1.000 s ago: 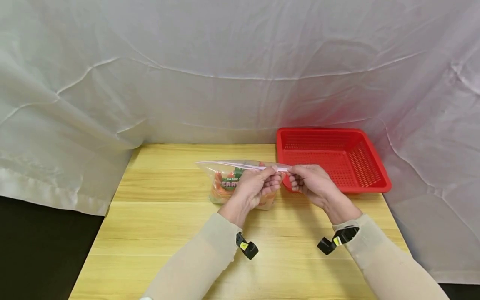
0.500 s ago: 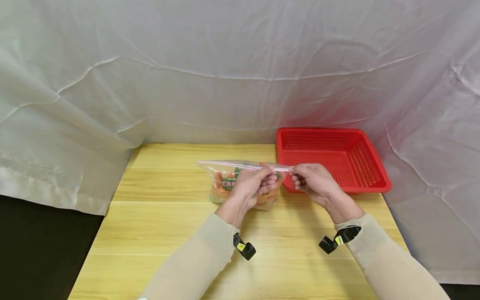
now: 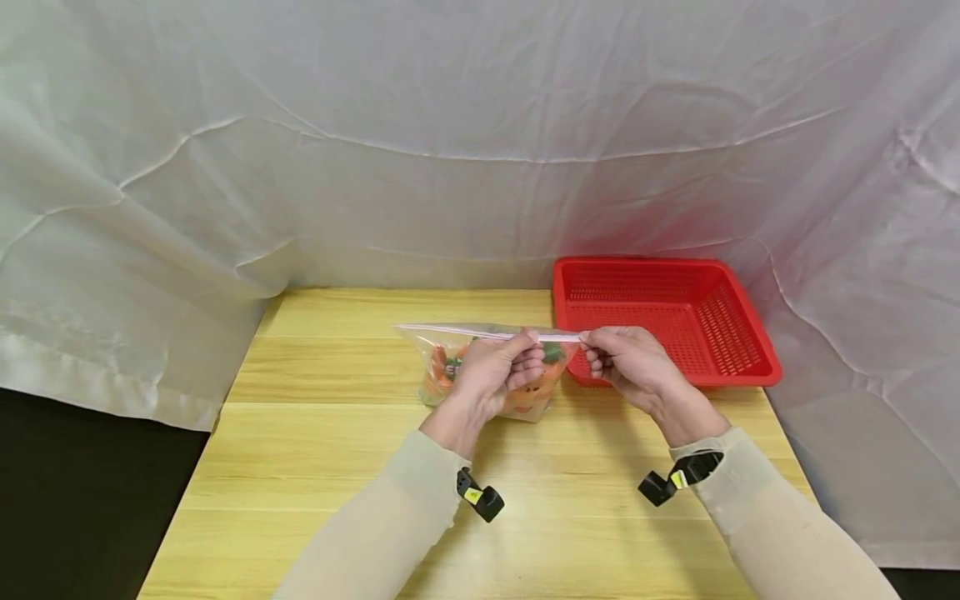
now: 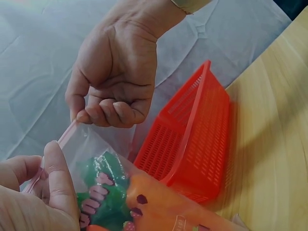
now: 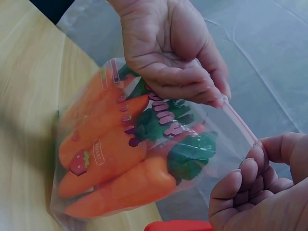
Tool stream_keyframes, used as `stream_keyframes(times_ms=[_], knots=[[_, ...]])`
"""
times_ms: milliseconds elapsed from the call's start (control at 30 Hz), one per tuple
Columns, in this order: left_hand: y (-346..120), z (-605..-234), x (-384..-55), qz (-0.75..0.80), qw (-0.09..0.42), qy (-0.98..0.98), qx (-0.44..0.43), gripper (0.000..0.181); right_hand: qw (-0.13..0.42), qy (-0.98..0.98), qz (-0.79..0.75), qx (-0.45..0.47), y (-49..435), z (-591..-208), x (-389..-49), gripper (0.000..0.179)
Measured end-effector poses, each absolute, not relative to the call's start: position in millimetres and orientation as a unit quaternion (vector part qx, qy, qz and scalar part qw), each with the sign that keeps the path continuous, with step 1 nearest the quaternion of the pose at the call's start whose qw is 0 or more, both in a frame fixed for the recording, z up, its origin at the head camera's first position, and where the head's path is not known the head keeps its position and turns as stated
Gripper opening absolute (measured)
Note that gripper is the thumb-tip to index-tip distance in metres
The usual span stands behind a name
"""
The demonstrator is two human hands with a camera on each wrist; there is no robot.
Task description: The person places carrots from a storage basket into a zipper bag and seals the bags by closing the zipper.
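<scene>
A clear zip bag (image 3: 429, 340) with a printed front stands upright on the table, its zip strip on top. Inside lie several orange carrots (image 5: 122, 185) with green leafy tops, best seen in the right wrist view. My left hand (image 3: 489, 373) pinches the strip between thumb and forefinger, right of the bag's middle. At the bag's right top corner, my right hand (image 3: 633, 367) pinches the strip's end. The strip is stretched taut between both hands. Part of the bag's front is hidden behind the left hand and wrist.
A red plastic basket (image 3: 637, 264) with perforated walls sits at the back right of the wooden table (image 3: 322, 467), just behind the right hand. Pale grey curtains (image 3: 420, 208) hang at the back and sides.
My left hand has slid a little leftward along the zip strip, away from the right hand. More of the bag's right side shows. The right hand keeps its hold almost in place.
</scene>
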State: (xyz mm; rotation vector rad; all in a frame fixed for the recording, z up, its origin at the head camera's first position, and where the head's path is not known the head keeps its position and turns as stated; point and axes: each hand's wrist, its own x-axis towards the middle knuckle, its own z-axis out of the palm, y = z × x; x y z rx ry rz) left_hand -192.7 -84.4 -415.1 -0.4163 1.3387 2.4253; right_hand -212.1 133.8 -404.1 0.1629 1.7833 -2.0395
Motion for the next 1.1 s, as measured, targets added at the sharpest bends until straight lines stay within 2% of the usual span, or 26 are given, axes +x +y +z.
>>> stream_keyframes(times_ms=[300, 567, 1100], knots=[[-94, -415, -192, 0.859, 0.159, 0.467, -0.135, 0.015, 0.205, 0.647, -0.732, 0.058, 138, -405, -213, 0.032], [-106, -413, -191, 0.858, 0.146, 0.47, -0.146, 0.015, 0.2, 0.639, -0.741, 0.059, 138, -404, -214, 0.027], [-133, -416, -191, 0.868, 0.114, 0.456, -0.157, 0.017, 0.198, 0.626, -0.751, 0.067, 137, -409, -220, 0.028]])
